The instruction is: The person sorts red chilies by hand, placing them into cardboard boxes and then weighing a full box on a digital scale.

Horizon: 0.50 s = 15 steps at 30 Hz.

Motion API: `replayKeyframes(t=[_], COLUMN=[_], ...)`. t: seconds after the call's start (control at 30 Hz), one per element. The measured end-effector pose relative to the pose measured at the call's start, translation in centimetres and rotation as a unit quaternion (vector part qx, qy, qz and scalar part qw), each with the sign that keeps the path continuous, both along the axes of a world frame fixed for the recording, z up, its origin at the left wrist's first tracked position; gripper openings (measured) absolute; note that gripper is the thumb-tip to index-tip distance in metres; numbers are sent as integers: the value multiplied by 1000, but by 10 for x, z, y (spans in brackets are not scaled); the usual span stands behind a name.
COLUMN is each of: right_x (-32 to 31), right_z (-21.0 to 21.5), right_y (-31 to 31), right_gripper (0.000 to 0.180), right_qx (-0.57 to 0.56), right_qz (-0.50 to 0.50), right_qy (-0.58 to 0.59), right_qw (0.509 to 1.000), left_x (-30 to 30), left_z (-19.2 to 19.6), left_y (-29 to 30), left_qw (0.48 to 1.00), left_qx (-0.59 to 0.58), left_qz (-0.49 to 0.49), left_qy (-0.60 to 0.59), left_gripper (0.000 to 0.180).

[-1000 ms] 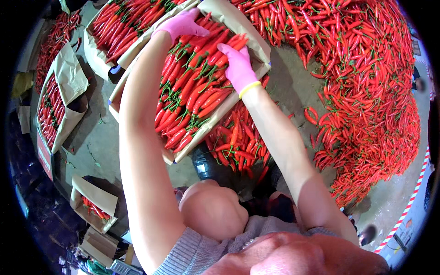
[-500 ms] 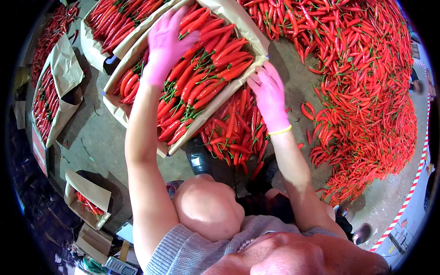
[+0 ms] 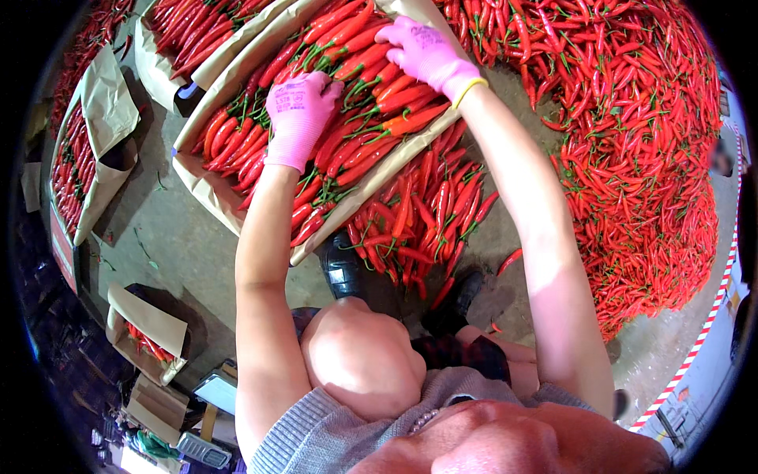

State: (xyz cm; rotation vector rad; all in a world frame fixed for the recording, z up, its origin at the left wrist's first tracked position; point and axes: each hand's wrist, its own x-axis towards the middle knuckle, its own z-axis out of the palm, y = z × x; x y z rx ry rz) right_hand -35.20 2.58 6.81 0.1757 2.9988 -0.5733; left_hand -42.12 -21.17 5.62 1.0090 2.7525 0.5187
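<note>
Both my hands wear pink gloves. My left hand (image 3: 296, 118) rests palm down on the red chili peppers (image 3: 371, 103) packed in rows inside a paper-lined cardboard box (image 3: 207, 186). My right hand (image 3: 422, 51) lies on the peppers at the box's far right side, fingers curled over them. I cannot tell whether either hand grips a pepper. A smaller heap of loose chilies (image 3: 418, 217) lies on the floor just below the box, by my black shoes (image 3: 341, 265).
A very large pile of red chilies (image 3: 639, 158) covers the floor at the right. Another filled box (image 3: 197, 35) stands at the upper left, and more paper-lined boxes (image 3: 83, 150) (image 3: 146, 332) along the left. Red-and-white tape (image 3: 699, 347) runs at the lower right.
My right hand has moved from the box's right edge up onto the peppers near its far corner. My left hand slid down toward the box's middle. The view has shifted closer.
</note>
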Motion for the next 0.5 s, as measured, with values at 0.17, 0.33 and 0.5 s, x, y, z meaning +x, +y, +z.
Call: replayKeyframes(t=[0.17,0.33,0.5], right_x=[18,52,82], right_z=[34,17,32], right_y=[-8,-2,-41], right_gripper=[22,26,25], right_qx=[41,-9,5], right_qz=[40,32,173], right_qy=[79,86,47], right_qw=[995,996,984], left_x=[-10,1,34], left_z=[1,1,38], left_y=[-14,8,-39], left_qw=[1000,997,987], left_qx=[1,71,136], left_qz=[16,20,-40], left_qy=[-10,15,-74], left_gripper=[41,37,27])
